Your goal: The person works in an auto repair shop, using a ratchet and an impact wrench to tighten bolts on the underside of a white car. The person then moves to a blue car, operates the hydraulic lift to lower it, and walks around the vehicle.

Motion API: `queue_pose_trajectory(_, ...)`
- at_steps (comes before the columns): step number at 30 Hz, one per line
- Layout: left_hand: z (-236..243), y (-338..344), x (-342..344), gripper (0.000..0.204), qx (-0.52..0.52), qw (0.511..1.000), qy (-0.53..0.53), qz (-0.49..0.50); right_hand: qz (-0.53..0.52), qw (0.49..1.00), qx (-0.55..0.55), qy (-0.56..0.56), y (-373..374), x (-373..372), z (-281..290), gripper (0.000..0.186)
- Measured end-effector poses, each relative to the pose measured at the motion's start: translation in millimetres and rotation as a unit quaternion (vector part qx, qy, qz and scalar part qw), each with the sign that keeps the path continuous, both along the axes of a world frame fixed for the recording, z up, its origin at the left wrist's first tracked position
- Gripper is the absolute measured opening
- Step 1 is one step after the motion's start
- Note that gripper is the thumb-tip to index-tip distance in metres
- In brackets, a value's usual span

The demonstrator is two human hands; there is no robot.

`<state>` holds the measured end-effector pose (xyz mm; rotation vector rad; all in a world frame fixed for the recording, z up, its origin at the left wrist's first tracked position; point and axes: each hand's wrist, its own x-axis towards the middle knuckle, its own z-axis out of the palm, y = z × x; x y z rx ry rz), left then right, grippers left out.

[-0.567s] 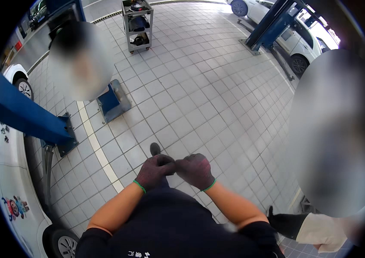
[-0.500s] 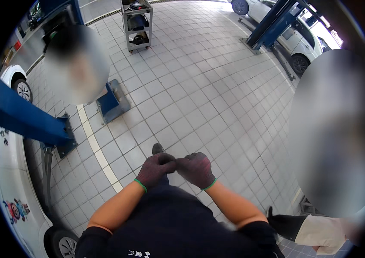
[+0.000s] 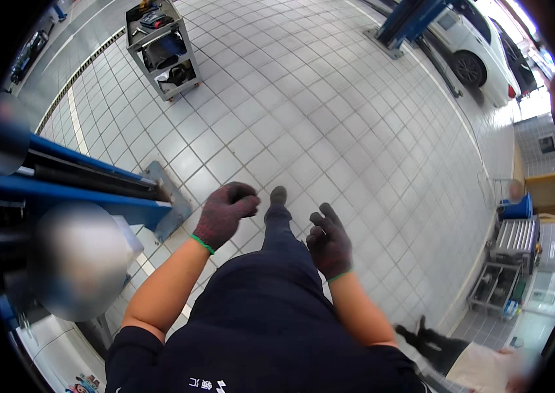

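Both my hands wear dark knitted gloves with green cuffs and hold nothing. My left hand [image 3: 225, 213] hangs in front of my chest with its fingers curled in loosely. My right hand [image 3: 330, 241] is a little lower and to the right, fingers bent and slightly apart. The two hands are apart, with my dark trouser leg and shoe [image 3: 279, 196] stepping forward on the white tiled floor [image 3: 304, 98] between them.
A blue car lift arm with a grey base plate [image 3: 169, 196] lies at my left. A grey tool cart [image 3: 160, 49] stands far ahead. A white car [image 3: 477, 56] sits by a blue lift post at upper right. Shelving and a cart [image 3: 513, 252] line the right wall.
My hands were joined together in front of me; now they have separated. The view has turned, and I have walked forward past the lift arm.
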<state>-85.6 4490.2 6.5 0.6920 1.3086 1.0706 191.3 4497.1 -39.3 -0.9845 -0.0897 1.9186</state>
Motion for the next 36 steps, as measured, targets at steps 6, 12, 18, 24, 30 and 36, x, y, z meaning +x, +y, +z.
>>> queue_pose_trajectory(6,-65.1,135.7,-109.6,0.029,-0.053,0.982,0.016,0.18,0.088,0.994,0.053,-0.031,222.5,-77.5,-24.0,0.039)
queue_pose_trajectory(12,-62.1,272.6,-217.1,0.025,-0.035,0.951,0.008,0.307,0.245,0.953,0.135,-0.114,459.1,-219.8,39.3,0.041)
queue_pose_trajectory(18,-58.7,404.9,-360.4,0.027,-0.034,0.925,-0.058,0.374,0.278,0.949,0.108,-0.104,630.2,-383.1,64.8,0.047)
queue_pose_trajectory(24,-15.7,519.3,-520.3,0.031,0.043,0.922,0.041,0.383,0.376,0.744,0.456,-0.313,750.3,-540.2,55.8,0.049)
queue_pose_trajectory(30,-31.5,580.4,-618.2,0.025,0.01,0.852,0.068,0.519,0.422,0.892,0.158,0.027,901.8,-741.3,44.8,0.043)
queue_pose_trajectory(36,-19.8,636.6,-657.1,0.024,-0.061,0.715,0.035,0.696,0.516,0.811,0.228,-0.155,1067.1,-974.3,46.7,0.038)
